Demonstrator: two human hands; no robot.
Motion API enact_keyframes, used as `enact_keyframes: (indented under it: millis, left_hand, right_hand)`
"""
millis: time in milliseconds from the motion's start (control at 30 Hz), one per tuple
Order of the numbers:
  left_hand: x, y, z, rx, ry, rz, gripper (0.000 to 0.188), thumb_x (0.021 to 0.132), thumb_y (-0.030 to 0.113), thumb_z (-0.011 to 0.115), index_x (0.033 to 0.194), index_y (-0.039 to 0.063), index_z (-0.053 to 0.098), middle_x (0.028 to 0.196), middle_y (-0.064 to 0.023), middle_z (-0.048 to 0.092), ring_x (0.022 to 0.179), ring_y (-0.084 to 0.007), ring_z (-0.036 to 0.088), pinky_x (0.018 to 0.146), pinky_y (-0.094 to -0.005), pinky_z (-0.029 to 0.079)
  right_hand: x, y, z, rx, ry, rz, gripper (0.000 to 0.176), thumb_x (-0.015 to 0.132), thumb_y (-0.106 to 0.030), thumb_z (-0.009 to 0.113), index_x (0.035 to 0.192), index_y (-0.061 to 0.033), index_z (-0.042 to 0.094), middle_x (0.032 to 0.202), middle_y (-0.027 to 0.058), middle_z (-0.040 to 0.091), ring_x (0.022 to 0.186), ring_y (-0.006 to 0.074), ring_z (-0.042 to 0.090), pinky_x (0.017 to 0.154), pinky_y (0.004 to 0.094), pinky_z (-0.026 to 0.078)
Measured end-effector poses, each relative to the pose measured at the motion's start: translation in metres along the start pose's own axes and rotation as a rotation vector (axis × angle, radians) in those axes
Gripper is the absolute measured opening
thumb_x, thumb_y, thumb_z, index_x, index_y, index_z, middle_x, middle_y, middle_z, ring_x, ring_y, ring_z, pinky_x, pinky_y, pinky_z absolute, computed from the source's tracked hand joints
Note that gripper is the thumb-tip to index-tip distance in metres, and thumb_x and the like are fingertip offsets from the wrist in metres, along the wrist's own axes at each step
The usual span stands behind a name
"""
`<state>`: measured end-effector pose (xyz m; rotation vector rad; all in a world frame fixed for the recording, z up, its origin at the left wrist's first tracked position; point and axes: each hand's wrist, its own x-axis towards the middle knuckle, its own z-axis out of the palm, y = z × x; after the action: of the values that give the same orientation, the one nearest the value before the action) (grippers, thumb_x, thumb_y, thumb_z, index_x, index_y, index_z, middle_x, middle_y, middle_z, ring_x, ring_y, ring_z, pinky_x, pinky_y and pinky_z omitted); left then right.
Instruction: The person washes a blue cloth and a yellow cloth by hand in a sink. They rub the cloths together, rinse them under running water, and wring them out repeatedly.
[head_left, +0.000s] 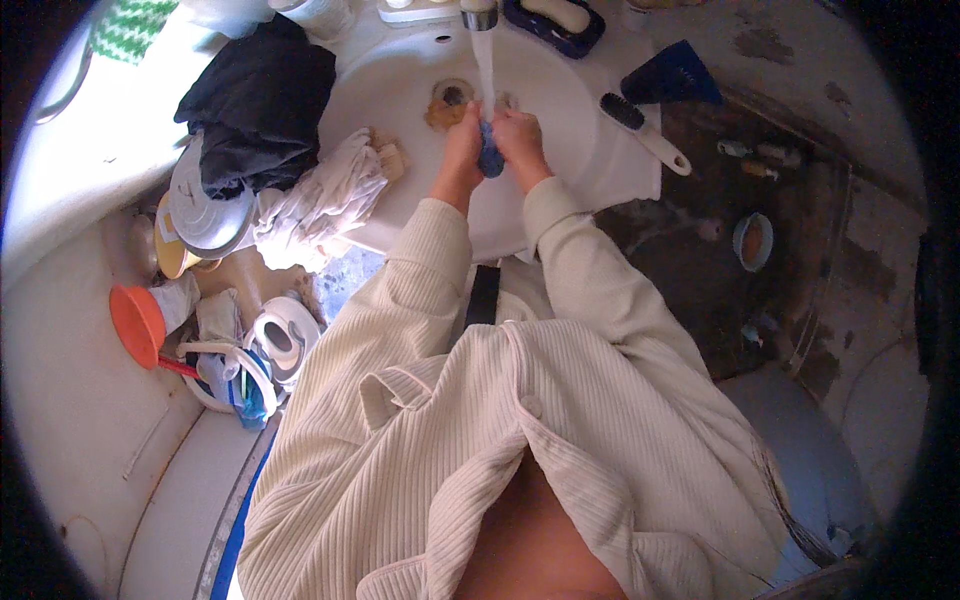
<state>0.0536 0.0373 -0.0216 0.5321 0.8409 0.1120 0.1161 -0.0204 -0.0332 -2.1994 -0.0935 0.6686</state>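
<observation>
Water runs from the metal faucet (478, 16) down onto my two hands over a white washbasin (570, 97). My left hand (465, 146) and my right hand (519, 139) both grip a blue item (490, 154), perhaps a cloth or sponge; its lower end bulges out between them. To the left of my left hand, the drain (452, 94) shows with a yellowish-brown clump (444, 114) at its edge. My fingertips are partly hidden by the stream and by the hands themselves.
On the basin's left edge lie a crumpled pale cloth (330, 195) and a black cloth (259, 105). A brush with a white handle (646, 133) rests on the right rim near a dark blue object (673, 73). An orange plunger (139, 326) stands low at left. A dark soap dish (555, 22) sits behind.
</observation>
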Motion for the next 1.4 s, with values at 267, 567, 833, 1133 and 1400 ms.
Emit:
enact_keyframes:
  millis: [267, 567, 833, 1133, 1400]
  left_hand:
    - [0.001, 0.031, -0.066, 0.023, -0.008, 0.037, 0.028, 0.084, 0.029, 0.049, 0.099, 0.006, 0.048, 0.086, -0.0085, 0.055, 0.084, -0.0214, 0.054, 0.075, -0.0365, 0.044]
    - [-0.005, 0.020, -0.062, -0.284, -0.226, -0.118, 0.027, 0.082, 0.025, 0.048, 0.101, 0.007, 0.050, 0.094, -0.0116, 0.054, 0.084, -0.0263, 0.055, 0.076, -0.0388, 0.045]
    - [0.005, 0.006, -0.030, -0.335, -0.356, -0.116, 0.026, 0.084, 0.031, 0.045, 0.093, 0.008, 0.052, 0.092, -0.0082, 0.056, 0.082, -0.0219, 0.054, 0.074, -0.0336, 0.045]
    - [-0.034, 0.021, 0.020, -0.107, -0.033, -0.093, 0.033, 0.084, 0.036, 0.047, 0.095, 0.006, 0.052, 0.085, -0.0044, 0.058, 0.081, -0.0181, 0.056, 0.076, -0.0322, 0.044]
    - [-0.018, 0.048, -0.050, -0.251, -0.018, 0.015, 0.031, 0.082, 0.035, 0.053, 0.093, 0.007, 0.054, 0.085, -0.0067, 0.059, 0.077, -0.0191, 0.057, 0.069, -0.0331, 0.049]
  right_hand:
    - [-0.023, -0.024, -0.063, 0.518, -0.496, 0.330, 0.041, 0.074, -0.047, 0.058, 0.095, -0.0125, 0.053, 0.088, 0.0010, 0.052, 0.076, 0.0122, 0.046, 0.065, 0.0257, 0.037]
    - [-0.023, -0.011, -0.051, 0.975, -0.619, 0.252, 0.029, 0.074, -0.022, 0.061, 0.099, -0.0104, 0.053, 0.091, 0.0020, 0.054, 0.084, 0.0157, 0.051, 0.074, 0.0315, 0.042]
    - [-0.073, -0.047, -0.044, 0.156, -0.021, -0.653, 0.023, 0.074, -0.020, 0.060, 0.092, -0.0069, 0.054, 0.087, 0.0066, 0.056, 0.082, 0.0190, 0.054, 0.070, 0.0316, 0.044]
    - [-0.039, -0.061, -0.030, -0.124, 0.030, -0.338, 0.037, 0.077, -0.039, 0.052, 0.072, -0.0027, 0.061, 0.073, 0.0218, 0.058, 0.068, 0.0353, 0.055, 0.061, 0.0394, 0.044]
    - [0.008, -0.012, -0.057, 0.565, -0.746, 0.308, 0.021, 0.073, -0.029, 0.061, 0.086, -0.0117, 0.059, 0.074, -0.0011, 0.056, 0.068, 0.0160, 0.054, 0.062, 0.0274, 0.044]
